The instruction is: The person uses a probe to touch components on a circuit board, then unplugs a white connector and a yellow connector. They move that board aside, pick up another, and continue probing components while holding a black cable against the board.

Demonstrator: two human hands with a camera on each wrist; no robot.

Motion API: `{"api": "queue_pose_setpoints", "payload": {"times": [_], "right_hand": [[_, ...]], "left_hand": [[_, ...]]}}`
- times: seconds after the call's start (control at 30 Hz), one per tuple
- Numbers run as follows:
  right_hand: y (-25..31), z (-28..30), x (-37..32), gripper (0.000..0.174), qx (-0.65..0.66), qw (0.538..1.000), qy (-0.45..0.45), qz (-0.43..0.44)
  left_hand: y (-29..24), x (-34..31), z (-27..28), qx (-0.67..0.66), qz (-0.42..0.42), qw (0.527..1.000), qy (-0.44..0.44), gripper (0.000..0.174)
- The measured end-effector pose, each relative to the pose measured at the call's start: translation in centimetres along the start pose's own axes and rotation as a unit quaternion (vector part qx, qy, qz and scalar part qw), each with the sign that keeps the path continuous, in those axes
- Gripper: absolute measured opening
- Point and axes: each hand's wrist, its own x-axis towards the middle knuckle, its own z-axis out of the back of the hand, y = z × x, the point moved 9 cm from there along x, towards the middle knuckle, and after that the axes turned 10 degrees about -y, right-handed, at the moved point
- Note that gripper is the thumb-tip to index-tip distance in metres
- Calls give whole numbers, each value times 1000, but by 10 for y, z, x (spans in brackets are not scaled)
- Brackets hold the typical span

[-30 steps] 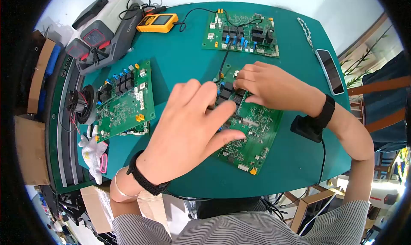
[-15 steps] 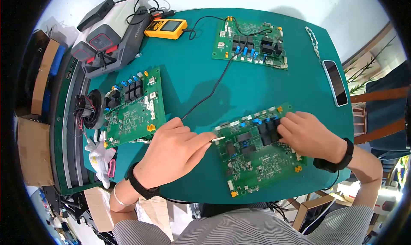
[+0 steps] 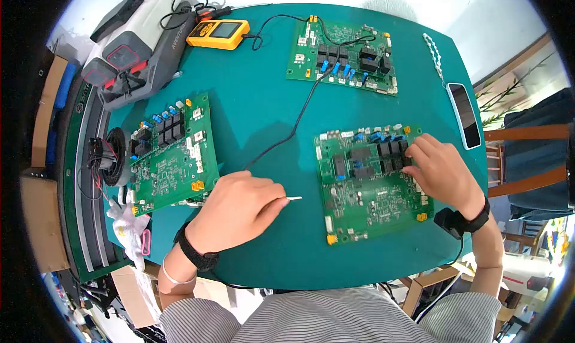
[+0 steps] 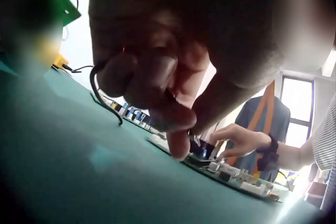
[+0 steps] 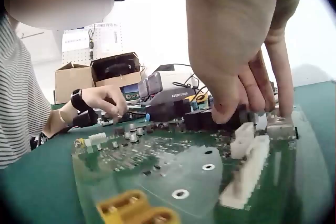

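Note:
A green circuit board (image 3: 371,205) lies flat on the table in front of the person, its black relays along the far half. The right hand (image 3: 440,169) grips it at the right end of those relays; in the right wrist view the thumb rests by a black relay and the fingers reach over to the board's edge. To the left of this board, the left hand (image 3: 242,211) pinches a slim probe, whose pale tip (image 3: 294,198) sticks out past the fingertips, apart from the board. A black cable (image 3: 293,130) runs from the left hand across the table.
Another circuit board (image 3: 341,55) lies at the back, under the cable. Stacked boards (image 3: 173,169) stand at the left. A yellow meter (image 3: 219,34) and a grey-white machine (image 3: 144,49) occupy the back left; a phone (image 3: 464,115) lies near the right edge.
The front board has been turned and shifted, with the right hand on it. The left hand has drawn back to the left from over the board, its probe tip now off it.

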Motion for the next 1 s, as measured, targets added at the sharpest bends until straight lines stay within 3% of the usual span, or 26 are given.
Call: {"api": "queue_pose_setpoints", "payload": {"times": [0.1, 0.23, 0.33, 0.5, 0.57, 0.7, 0.73, 1.0], "right_hand": [[-2, -3, 10, 26, -2, 1000, -20, -3], [-6, -6, 25, 26, 5, 999, -51, -13], [-19, -2, 29, 26, 67, 992, -105, -36], [-40, -4, 38, 21, 183, 973, -90, -104], [-51, 3, 40, 20, 254, 946, -187, -80], [-51, -14, 41, 34, 271, 951, -146, -36], [-55, -26, 39, 48, 319, 941, -92, -59], [-60, -41, 36, 59, 302, 950, -64, -40]], "left_hand": [[-5, -2, -7, -33, -5, 999, 16, 7], [5, 4, -7, -61, 6, 998, -32, 6], [19, 5, -6, -66, 68, 995, -41, 7], [9, 6, -16, -113, 11, 992, -60, 8], [13, 7, -21, -137, 44, 989, -33, 9], [20, 12, -25, -144, 78, 987, 0, 10], [21, 14, -24, -132, 76, 988, 7, 11], [23, 14, -25, -141, 88, 986, 6, 11]]}}
